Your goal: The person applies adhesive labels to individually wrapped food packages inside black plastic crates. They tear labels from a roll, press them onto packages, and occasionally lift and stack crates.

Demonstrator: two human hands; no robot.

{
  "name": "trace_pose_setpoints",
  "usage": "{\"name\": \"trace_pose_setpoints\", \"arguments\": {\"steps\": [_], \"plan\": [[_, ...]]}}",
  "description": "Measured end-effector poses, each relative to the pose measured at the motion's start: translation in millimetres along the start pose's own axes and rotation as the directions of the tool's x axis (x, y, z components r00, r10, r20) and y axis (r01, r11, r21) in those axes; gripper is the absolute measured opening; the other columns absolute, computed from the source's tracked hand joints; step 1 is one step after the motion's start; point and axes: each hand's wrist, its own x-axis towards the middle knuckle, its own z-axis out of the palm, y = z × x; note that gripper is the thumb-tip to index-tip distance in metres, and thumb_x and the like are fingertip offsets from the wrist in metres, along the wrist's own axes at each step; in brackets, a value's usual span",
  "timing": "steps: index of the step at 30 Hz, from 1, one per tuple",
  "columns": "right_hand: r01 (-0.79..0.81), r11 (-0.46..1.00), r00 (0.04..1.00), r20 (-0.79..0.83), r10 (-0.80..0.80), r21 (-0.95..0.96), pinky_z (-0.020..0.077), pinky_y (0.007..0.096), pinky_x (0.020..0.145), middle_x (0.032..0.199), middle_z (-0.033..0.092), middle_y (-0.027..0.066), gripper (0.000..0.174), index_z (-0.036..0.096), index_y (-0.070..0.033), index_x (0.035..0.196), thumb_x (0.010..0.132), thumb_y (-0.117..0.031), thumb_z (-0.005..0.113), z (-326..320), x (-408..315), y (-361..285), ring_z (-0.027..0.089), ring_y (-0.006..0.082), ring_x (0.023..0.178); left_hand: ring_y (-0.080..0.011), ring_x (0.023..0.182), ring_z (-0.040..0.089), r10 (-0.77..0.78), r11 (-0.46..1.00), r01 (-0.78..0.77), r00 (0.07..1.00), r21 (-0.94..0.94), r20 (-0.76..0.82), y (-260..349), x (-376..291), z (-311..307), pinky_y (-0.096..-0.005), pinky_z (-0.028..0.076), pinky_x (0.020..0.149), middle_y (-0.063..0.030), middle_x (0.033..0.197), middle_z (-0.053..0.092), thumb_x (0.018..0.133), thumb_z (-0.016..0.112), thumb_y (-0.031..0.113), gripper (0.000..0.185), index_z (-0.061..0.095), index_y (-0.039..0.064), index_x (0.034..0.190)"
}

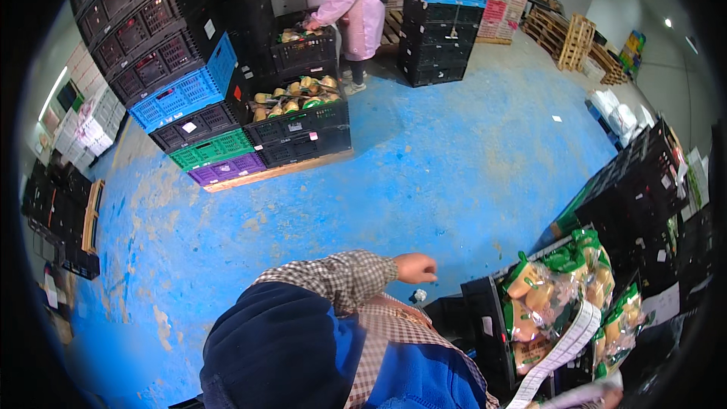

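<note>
My left hand [417,268] is held out in front of my body with its fingers curled, and I see nothing in it. The cuff of a checked sleeve [363,275] ends at the wrist. Part of my right hand [612,397] shows at the bottom right, blurred, beside a pale, blurred thing [585,395]; its grip is unclear. A long strip of printed labels [559,352] curves over a black crate [483,318]. Clear bags of light-brown produce with green tops [537,289] fill this crate. Another such bag [619,324] lies to its right, near my right hand.
Stacked crates [196,91] stand on a wooden pallet [278,170], with bagged produce [295,96] in a front crate. A co-worker in pink [352,5] reaches into another crate. More black crates [630,182] rise at right. Crumpled white litter [419,295] lies on the blue floor [397,199].
</note>
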Motion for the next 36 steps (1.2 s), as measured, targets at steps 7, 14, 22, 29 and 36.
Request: {"name": "trace_pose_setpoints", "arguments": {"steps": [7, 14, 22, 29, 36], "plan": [[0.761, 0.649, 0.648, -0.026, -0.761, 0.0, 0.0516, 0.0328, 0.062, 0.083, 0.067, 0.0105, 0.016, 0.067, -0.003, 0.1, 0.09, -0.015, 0.065, 183.8, -104.4, -412.2, 0.064, 0.0217, 0.069, -0.0272, 0.102, 0.061, -0.244, 0.965, 0.235, 0.967, -0.113, -0.068, -58.6, -99.5, -110.3, -0.0406, 0.05, 0.092, -0.0154, 0.113, 0.062, 0.095, 0.061, 0.037, 0.044, 0.058, 0.0, 0.118], [0.646, 0.431, 0.09, 0.497, -0.863, 0.63, 0.0516, 0.0338, 0.061, 0.082, 0.068, 0.0158, 0.016, 0.066, -0.005, 0.1, 0.091, -0.017, 0.065, 488.1, -407.4, -605.4, 0.067, 0.0274, 0.069, -0.0202, 0.114, 0.058, -0.03, 0.528, -0.448, 0.839, -0.721, -0.543, -28.7, -164.7, -200.0, -0.036, 0.048, 0.097, -0.0101, 0.13, 0.056, 0.09, 0.069, 0.017, 0.047, 0.051, 0.006, 0.131], [0.247, 0.749, -0.463, 0.754, -0.465, 0.614, 0.0519, 0.0302, 0.075, 0.091, 0.071, 0.0079, 0.034, 0.066, -0.003, 0.109, 0.083, -0.023, 0.075, 641.0, -495.2, -617.6, 0.065, 0.0136, 0.083, -0.0127, 0.096, 0.063, -0.658, 0.316, -0.672, 0.353, -0.669, -0.665, -109.8, -267.3, -299.0, -0.0284, 0.051, 0.085, -0.0055, 0.108, 0.068, 0.094, 0.062, 0.012, 0.021, 0.063, 0.002, 0.113], [0.552, 0.594, -0.554, 0.79, -0.263, 0.585, 0.0514, 0.0351, 0.085, 0.105, 0.071, 0.0101, 0.039, 0.067, -0.008, 0.112, 0.08, -0.029, 0.075, 837.9, -484.1, -664.6, 0.067, 0.0223, 0.094, -0.013, 0.087, 0.06, -0.863, 0.367, -0.649, 0.031, -0.667, -0.505, -216.0, -317.2, -379.3, -0.0333, 0.049, 0.078, -0.0017, 0.093, 0.065, 0.098, 0.058, 0.023, 0.016, 0.061, 0.009, 0.093], [0.914, -0.054, -0.29, 0.554, -0.781, 0.402, 0.0505, 0.0463, 0.079, 0.094, 0.061, 0.0169, 0.024, 0.067, -0.008, 0.096, 0.082, -0.027, 0.068, 1022.5, -505.1, -940.8, 0.062, 0.0361, 0.091, -0.0161, 0.087, 0.058, -0.95, 0.139, -0.604, 0.142, -0.785, -0.277, -249.9, -321.3, -325.4, -0.0393, 0.044, 0.078, 0.0019, 0.088, 0.061, 0.098, 0.052, 0.033, 0.021, 0.058, 0.015, 0.091]]}}
